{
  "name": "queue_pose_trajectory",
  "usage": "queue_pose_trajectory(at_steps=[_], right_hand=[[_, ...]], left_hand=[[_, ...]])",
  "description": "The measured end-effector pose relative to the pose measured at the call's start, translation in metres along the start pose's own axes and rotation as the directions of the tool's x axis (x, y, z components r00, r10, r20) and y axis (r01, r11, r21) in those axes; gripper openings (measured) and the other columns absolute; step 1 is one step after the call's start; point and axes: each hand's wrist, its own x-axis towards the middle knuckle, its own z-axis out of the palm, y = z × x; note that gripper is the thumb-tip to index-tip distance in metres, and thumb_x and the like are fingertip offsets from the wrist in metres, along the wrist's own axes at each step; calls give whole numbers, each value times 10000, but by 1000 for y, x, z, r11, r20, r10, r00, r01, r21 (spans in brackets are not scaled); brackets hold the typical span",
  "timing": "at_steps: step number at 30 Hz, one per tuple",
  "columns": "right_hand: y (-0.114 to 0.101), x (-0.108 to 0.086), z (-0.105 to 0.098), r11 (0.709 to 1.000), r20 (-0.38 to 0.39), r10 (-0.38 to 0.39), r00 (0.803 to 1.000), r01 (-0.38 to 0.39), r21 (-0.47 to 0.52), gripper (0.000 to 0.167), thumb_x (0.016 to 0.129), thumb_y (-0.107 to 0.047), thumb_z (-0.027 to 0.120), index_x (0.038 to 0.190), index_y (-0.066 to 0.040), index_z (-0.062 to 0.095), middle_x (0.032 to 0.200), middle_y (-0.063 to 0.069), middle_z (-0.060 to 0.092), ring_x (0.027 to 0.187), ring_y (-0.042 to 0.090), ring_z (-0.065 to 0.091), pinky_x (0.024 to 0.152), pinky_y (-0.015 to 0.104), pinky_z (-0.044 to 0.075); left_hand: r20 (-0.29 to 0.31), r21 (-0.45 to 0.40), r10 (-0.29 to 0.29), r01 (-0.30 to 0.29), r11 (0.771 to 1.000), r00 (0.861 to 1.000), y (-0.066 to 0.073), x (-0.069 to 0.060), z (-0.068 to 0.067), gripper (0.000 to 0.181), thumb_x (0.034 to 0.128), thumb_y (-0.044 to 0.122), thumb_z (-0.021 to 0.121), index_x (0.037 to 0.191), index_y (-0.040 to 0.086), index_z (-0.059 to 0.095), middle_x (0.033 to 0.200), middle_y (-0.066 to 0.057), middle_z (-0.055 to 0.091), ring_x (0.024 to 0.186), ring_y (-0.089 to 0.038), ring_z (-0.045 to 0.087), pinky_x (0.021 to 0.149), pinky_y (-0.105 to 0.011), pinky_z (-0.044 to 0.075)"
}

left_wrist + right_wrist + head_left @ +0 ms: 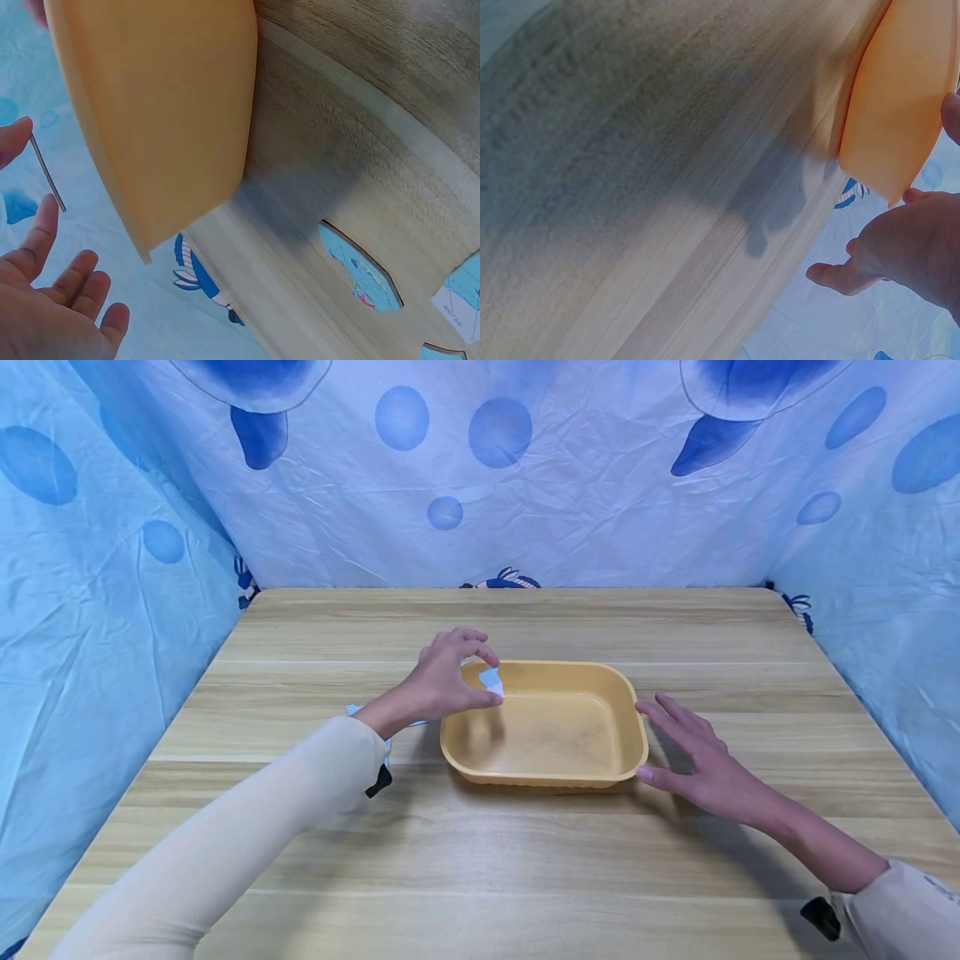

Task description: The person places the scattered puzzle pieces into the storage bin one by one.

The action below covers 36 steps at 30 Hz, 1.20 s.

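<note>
Pale blue plastic sheeting printed with darker blue bubbles (600, 493) enclosed three sides of a light wood-grain tabletop (510, 877), on which sat a shallow, rounded-rectangular, yellow-orange tub (555, 739). At the tub's right end the right hand (701, 760) lay with its fingers spread and its thumb and fingertips at the rim, holding nothing up; it seemed to steady the tub. From the other side the left hand (446, 679) reached over the tub's left end, pinching one piece between thumb and index finger, the remaining fingers loose. Beside the tub, under and near the left forearm, flat blue printed pieces with dark edges (360, 271) lay on the wood, apart from one another. Smallest of all, the pinched thin, light-blue-and-white flat piece (491, 682) hung above the tub, not touching its floor. Judging by that, the step in hand was carrying a single piece across the rim, whether inward or outward could not be told; if inward, the next move called for lowering it and loosening the pinch while the right hand kept the tub still.
</note>
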Motion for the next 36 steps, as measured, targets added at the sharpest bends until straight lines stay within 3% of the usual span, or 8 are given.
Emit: queue_pose_trajectory(at_steps=[16,27,36], right_hand=[[1,1,0,1000,-3,-14,1000,14,7,816,877,-393,686,1535,-301,212,1604,139,41,1413,478,29,932,790,110],[2,0,0,1000,-14,-18,1000,18,7,810,874,-385,693,1531,-301,226,1603,134,52,1413,475,37,936,785,115],[2,0,1,1000,-9,-21,1000,21,10,811,879,-391,685,1535,-295,217,1605,134,44,1413,478,31,931,789,121]], left_hand=[[15,117,5,-7,993,1000,-2,9,10,381,714,294,841,1032,158,682,1467,-58,380,1329,-279,292,1056,-494,162],[28,178,-53,47,983,998,-2,13,15,359,713,316,845,1004,185,682,1491,-66,343,1345,-287,260,1053,-507,124],[62,174,-89,77,982,994,-1,14,18,367,724,300,837,1026,161,680,1499,-81,324,1350,-301,236,1035,-521,141]])
